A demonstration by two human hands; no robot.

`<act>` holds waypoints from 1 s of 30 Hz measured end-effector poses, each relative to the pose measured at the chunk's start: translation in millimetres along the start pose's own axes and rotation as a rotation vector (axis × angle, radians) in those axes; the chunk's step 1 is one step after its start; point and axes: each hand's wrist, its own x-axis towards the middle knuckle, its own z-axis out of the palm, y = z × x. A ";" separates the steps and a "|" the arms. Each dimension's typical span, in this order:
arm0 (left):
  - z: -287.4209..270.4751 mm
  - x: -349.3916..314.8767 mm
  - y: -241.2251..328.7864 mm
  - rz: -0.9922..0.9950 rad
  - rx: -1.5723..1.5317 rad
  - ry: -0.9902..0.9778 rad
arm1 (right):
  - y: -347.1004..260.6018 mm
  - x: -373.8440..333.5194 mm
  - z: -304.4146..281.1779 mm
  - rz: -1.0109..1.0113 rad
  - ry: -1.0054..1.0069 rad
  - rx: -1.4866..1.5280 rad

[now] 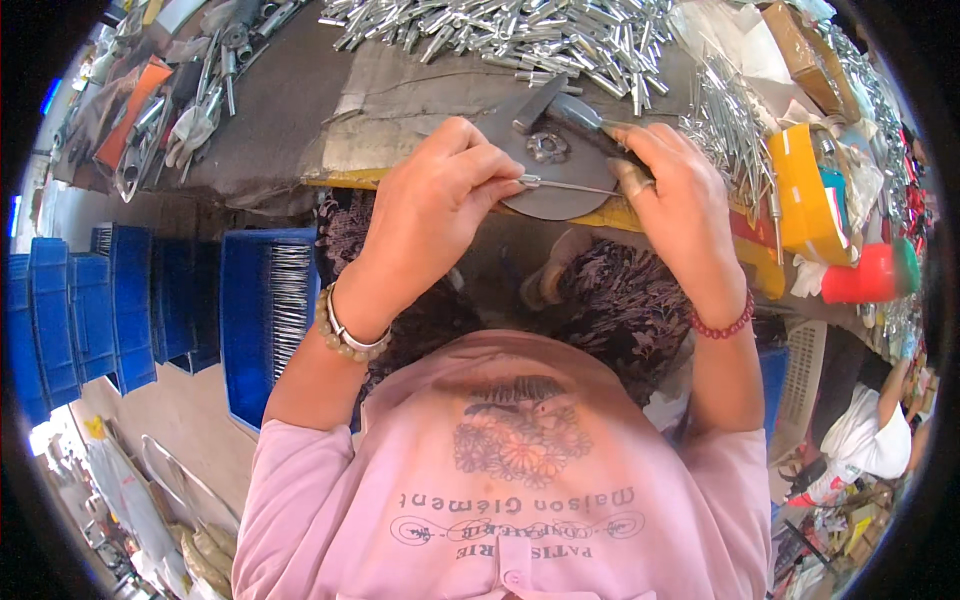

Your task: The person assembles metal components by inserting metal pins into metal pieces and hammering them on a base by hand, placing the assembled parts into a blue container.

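Left hand (437, 190) pinches while right hand (683, 195) grips

thin straight silver metal rod (580, 187): smooth, bright. flat round grey disc (556, 207): dull, matt, apparently metal. dark grey hammer head (540, 103): metal, soft sheen along its edges. heaped short silver metal tubes (515, 42): glossy, many hard glints. worn grey-brown bench top (388, 88): matt, rough, scuffed; board or sheeting, cannot tell which. deep blue rectangular bin (240, 335): smooth moulded plastic, low sheen. yellow open-topped box (797, 195): smooth, semi-gloss, plastic or card unclear. red cylinder with green end (858, 275): shiny, plastic-looking. pale pink printed shirt (400, 450): soft matt cloth. dark floral trousers (625, 310): patterned cloth. deep red round-bead bracelet (724, 326): polished.
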 end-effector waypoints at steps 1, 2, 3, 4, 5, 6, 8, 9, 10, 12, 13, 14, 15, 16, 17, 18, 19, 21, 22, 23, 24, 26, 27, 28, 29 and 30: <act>-0.2 0.6 1.1 -0.021 -0.016 -0.012 | 2.5 0.1 0.2 -0.007 -0.019 0.005; -0.2 1.6 2.5 -0.041 -0.031 -0.023 | 2.9 0.0 -0.9 -0.005 -0.015 0.001; -1.2 1.6 2.5 -0.036 -0.028 -0.020 | 0.6 1.0 0.2 -0.004 0.022 0.023; -1.9 1.8 2.6 -0.031 -0.022 -0.023 | -0.9 1.5 -0.1 -0.004 0.060 0.045; -2.7 1.6 3.0 -0.025 -0.016 -0.023 | -3.6 -2.6 -3.2 -0.010 0.067 0.041; -3.9 2.3 2.5 -0.009 -0.013 -0.008 | -8.9 -7.7 -10.7 0.019 0.089 0.093; -1.7 -0.4 -3.6 -0.015 0.021 -0.043 | -13.1 -19.4 -19.5 0.010 0.106 0.188; -0.2 0.4 -4.5 0.003 0.027 -0.025 | -9.2 -28.2 -19.2 -0.067 0.139 0.234; 0.7 -1.3 -5.6 -0.004 0.009 -0.020 | -16.2 -32.3 -25.4 -0.050 0.118 0.261; -1.0 -2.5 -2.5 0.007 -0.022 -0.005 | -27.8 -40.8 -36.7 -0.039 0.101 0.278; -1.6 -1.9 -2.0 0.015 -0.026 0.004 | -31.5 -45.8 -41.4 0.007 0.028 0.282; -2.1 -1.2 -2.3 0.014 -0.032 0.003 | -34.0 -47.8 -44.8 0.054 -0.046 0.286; -2.6 -1.4 -1.9 0.011 -0.037 0.002 | -36.5 -47.4 -48.2 0.048 -0.046 0.280; -2.9 -1.8 -1.7 0.012 -0.039 0.009 | -39.3 -46.5 -50.9 0.005 0.004 0.231; -3.0 -2.5 -1.6 0.015 -0.037 0.014 | -41.7 -46.0 -52.3 -0.038 0.053 0.184; -2.8 -1.5 -2.2 0.020 -0.037 0.019 | -43.6 -45.0 -51.4 -0.042 0.054 0.179; -2.2 -0.9 -2.6 0.022 -0.038 0.024 | -45.1 -44.6 -49.1 -0.071 0.127 0.207; -1.0 -0.3 -2.9 0.032 -0.052 0.028 | -43.9 -46.6 -43.7 -0.102 0.200 0.234; -0.9 -0.4 -3.6 0.033 -0.053 0.030 | -41.9 -48.9 -39.8 -0.072 0.086 0.153; -0.8 -0.9 -4.7 0.037 -0.047 0.023 | -40.8 -50.0 -38.4 -0.041 -0.029 0.071; -1.4 -1.7 -5.7 0.039 -0.039 0.016 | -38.4 -49.2 -39.1 -0.060 -0.009 0.034; -1.7 -2.7 -4.9 0.033 -0.037 0.026 | -46.4 -44.5 -44.3 -0.029 0.053 0.090; -0.8 -3.2 -4.4 0.029 -0.039 0.034 | -51.3 -42.9 -47.0 0.005 0.115 0.143; 0.2 -3.0 -4.2 0.027 -0.037 0.035 | -55.4 -44.3 -47.6 0.029 0.186 0.202; 1.4 -2.4 -4.2 0.028 -0.037 0.045 | -54.1 -47.3 -43.4 0.028 0.185 0.205; 2.6 -1.0 -3.5 0.033 -0.041 0.053 | -50.6 -52.6 -36.8 0.012 0.125 0.164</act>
